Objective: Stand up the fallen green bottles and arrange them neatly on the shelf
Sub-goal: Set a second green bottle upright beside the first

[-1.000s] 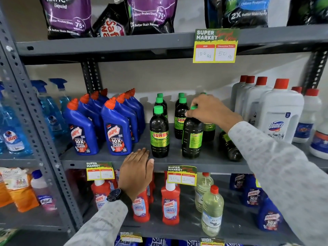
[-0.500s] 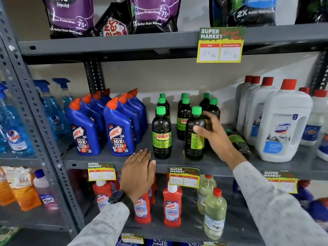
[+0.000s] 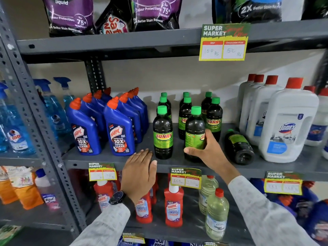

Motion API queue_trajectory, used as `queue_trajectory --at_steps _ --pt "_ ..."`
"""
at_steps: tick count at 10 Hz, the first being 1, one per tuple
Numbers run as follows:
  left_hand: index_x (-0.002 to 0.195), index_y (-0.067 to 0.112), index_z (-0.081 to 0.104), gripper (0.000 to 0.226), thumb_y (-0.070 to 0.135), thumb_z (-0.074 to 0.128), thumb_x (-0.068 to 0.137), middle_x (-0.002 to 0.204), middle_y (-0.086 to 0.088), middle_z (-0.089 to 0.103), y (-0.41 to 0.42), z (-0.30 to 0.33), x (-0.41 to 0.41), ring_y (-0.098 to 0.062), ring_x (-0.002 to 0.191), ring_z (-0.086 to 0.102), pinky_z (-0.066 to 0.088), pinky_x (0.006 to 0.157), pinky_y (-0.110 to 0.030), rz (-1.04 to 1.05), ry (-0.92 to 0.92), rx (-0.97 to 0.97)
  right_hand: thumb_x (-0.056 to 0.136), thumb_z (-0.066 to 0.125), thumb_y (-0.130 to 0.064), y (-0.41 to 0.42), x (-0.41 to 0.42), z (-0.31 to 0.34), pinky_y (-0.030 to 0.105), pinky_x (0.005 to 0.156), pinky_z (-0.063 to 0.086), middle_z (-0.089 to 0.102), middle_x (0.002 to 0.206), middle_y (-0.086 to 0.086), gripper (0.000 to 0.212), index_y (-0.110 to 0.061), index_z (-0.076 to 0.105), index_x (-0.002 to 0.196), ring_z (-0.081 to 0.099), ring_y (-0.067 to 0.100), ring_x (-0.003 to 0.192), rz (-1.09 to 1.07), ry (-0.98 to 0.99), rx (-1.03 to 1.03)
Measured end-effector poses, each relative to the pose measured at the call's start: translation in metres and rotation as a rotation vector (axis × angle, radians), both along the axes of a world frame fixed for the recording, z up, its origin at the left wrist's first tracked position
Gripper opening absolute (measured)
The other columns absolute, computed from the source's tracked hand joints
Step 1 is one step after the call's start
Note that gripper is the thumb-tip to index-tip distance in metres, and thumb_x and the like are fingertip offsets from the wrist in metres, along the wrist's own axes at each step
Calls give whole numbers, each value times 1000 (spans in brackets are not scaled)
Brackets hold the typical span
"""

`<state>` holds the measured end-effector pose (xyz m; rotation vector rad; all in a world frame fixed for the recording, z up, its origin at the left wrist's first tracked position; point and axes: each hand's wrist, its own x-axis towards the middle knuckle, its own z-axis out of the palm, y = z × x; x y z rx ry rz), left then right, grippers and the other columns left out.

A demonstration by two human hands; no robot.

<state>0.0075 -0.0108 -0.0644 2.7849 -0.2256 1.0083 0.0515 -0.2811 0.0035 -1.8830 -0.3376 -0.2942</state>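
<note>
Both hands were at the middle shelf [image 3: 177, 166]. The right hand [image 3: 207, 150] was wrapped around the lower part of a standing green bottle [image 3: 194, 132] at the front of the shelf, with the thumb under its label. The left hand [image 3: 140, 173] lay open and flat on the shelf's front edge, holding nothing.

That bottle was dark, with a bright green cap and a green label. More bottles like it stood upright in rows behind and beside it. One fallen bottle [image 3: 238, 147] lay on its side just to the right, its cap pointing to the back. It lay between the standing ones and the big white jugs [image 3: 287, 121]. Blue bottles [image 3: 119, 128] with orange caps stood to the left.
</note>
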Motion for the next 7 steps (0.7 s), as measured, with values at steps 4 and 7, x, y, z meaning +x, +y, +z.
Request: queue_trajectory --at_steps 4,7 --pt "136 12 67 59 47 29 108 141 -9 67 1 0 0 -23 132 61 44 115 -42 -1 2 -1 74 93 -27 1 -1 1 11 82 48 68 119 -15 78 -29 47 137 63 -7 106 23 9 -31" --pt "137 13 66 60 48 28 109 142 -8 66 1 0 1 -22 134 60 42 117 -41 -3 10 4 75 92 -19 -2 1 -2 23 99 50 68 120 -16 81 -27 44 139 63 -1 112 27 31 -52"
